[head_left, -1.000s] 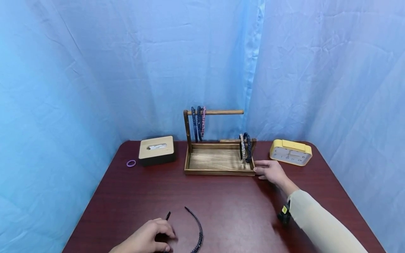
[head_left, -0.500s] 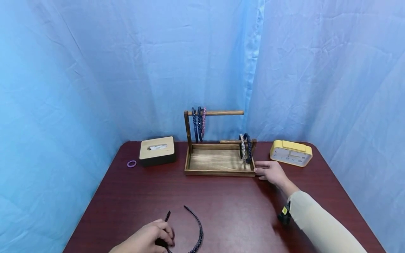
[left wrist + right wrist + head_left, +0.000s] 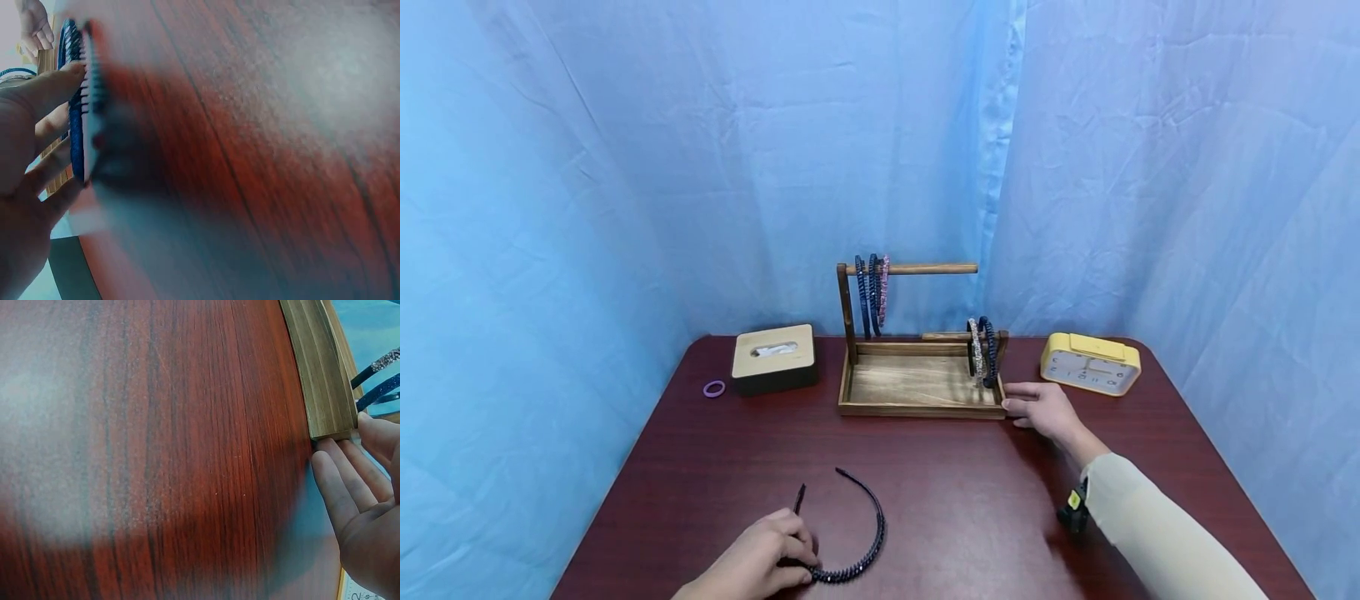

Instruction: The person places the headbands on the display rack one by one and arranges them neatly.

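Note:
At the front of the table my left hand pinches a dark beaded headband at its curve, the two tips pointing away from me. The left wrist view shows my thumb over the band, with a row of teeth along its inner side. My right hand holds the right front corner of a wooden headband rack; in the right wrist view the thumb lies at the rim and straight fingers touch its end. Three headbands hang on the upper rod, others on the lower.
A tissue box and a small purple ring lie left of the rack. To its right stands a yellow alarm clock. Blue curtains close off the table's back and sides.
My left hand has closed on the headband and shifted it slightly forward, so more of its curve shows. The right hand stays at the rack's corner.

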{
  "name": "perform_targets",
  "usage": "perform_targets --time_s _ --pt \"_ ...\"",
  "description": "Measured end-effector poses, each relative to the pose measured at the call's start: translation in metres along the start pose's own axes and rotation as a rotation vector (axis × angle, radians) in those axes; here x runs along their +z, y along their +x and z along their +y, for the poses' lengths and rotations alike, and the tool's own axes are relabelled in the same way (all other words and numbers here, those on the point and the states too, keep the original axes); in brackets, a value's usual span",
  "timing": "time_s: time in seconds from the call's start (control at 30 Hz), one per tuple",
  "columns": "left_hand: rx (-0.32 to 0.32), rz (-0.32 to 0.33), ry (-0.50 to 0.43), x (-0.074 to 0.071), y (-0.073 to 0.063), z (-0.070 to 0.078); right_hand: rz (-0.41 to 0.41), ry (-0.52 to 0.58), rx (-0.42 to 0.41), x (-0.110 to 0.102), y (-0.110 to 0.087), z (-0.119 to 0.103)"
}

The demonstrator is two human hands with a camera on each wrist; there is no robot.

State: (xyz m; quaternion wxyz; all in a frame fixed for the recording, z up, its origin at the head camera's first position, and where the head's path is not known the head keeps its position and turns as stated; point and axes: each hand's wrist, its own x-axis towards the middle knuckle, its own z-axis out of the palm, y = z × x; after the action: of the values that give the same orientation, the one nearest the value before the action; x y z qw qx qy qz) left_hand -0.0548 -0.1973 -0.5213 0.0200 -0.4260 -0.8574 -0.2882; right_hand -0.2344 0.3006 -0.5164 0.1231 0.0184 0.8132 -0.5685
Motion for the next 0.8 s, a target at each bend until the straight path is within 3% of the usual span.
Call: perform_targets --time_s 0.13,0.37,0.8 --pt "0.048 0.085 0.097 0.003 0.005 -0.003 0.003 0.001 0.004 0.0 0.0 0.0" --pt "0.108 0.114 0.198 -0.003 0.013 -0.003 0.005 -0.005 0.006 0.001 -0.001 -0.002" --pt "-0.047 0.157 0.347 -0.021 0.024 0.005 0.004 -0.014 -0.002 0.0 -0.001 -0.002"
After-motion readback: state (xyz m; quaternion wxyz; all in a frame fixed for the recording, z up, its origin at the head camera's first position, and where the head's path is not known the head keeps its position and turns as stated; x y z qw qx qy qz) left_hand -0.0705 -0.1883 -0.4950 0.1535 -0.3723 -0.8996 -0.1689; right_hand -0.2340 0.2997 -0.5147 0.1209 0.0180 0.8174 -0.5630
